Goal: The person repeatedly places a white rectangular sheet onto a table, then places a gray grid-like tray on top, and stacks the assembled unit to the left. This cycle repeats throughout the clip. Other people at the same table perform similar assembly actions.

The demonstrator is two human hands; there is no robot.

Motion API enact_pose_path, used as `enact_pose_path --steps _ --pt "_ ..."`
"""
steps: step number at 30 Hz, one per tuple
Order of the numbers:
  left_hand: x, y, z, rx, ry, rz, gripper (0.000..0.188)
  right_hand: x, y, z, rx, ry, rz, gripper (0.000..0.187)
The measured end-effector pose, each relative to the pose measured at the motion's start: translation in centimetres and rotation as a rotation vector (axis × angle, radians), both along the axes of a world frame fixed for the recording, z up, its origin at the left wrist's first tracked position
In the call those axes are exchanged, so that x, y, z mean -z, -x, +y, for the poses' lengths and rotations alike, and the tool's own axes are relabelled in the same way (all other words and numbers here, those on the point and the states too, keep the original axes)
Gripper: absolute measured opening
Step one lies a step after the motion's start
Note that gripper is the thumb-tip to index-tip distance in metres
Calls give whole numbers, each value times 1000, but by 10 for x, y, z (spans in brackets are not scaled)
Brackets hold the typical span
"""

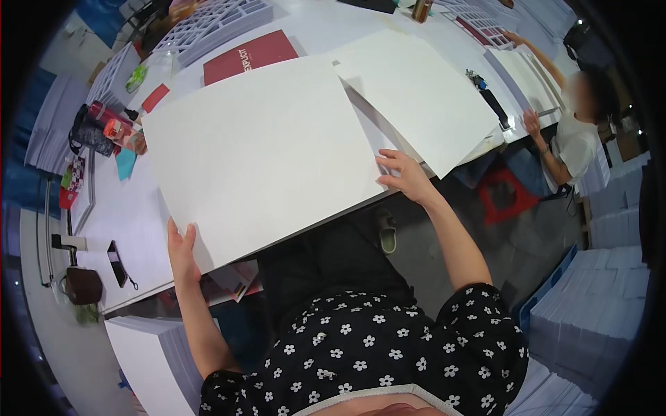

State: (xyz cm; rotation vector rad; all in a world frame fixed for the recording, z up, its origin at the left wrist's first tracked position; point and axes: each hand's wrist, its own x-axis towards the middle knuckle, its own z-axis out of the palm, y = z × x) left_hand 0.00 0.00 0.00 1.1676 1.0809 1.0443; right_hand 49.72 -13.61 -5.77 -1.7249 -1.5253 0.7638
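A large white board (263, 159), like a stiff sheet of card, lies tilted over the table in front of me. My left hand (184, 251) grips its near left edge, the thumb showing and the other fingers partly hidden. On the right edge, my right hand (409, 177) holds the board with bent fingers. More white sheets (423, 97) lie just to the right, partly beneath it. Behind the board's far edge rests a dark red printed panel (251, 55), its lower part covered.
White lattice frames (215, 28) stand at the back left. Bottles (114, 125), a teal piece (126, 163) and a phone (117, 263) lie along the left side. A black-handled tool (494, 107) is at right, near a co-worker (572, 149). Paper stacks (583, 298) and a red stool (505, 195) stand off the table.
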Motion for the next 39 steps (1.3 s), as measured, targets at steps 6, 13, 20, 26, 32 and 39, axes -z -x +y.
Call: enact_pose_path --steps 6,13,20,26,32,39 --pt "5 -6 10 26 -3 2 51 7 -6 1 0 -18 -123 52" --pt "10 -2 17 32 24 7 51 19 -5 0 15 -34 -183 50" --pt "11 -7 18 38 -3 29 51 17 -5 -2 31 -12 -237 51" --pt "8 -13 12 4 -86 114 52 -2 19 -8 88 -26 -555 55" --pt "18 -12 15 -18 -66 98 53 -1 59 -28 87 -322 -703 67" --pt "26 -6 13 -5 -2 53 54 10 92 -41 -130 -336 -683 88"
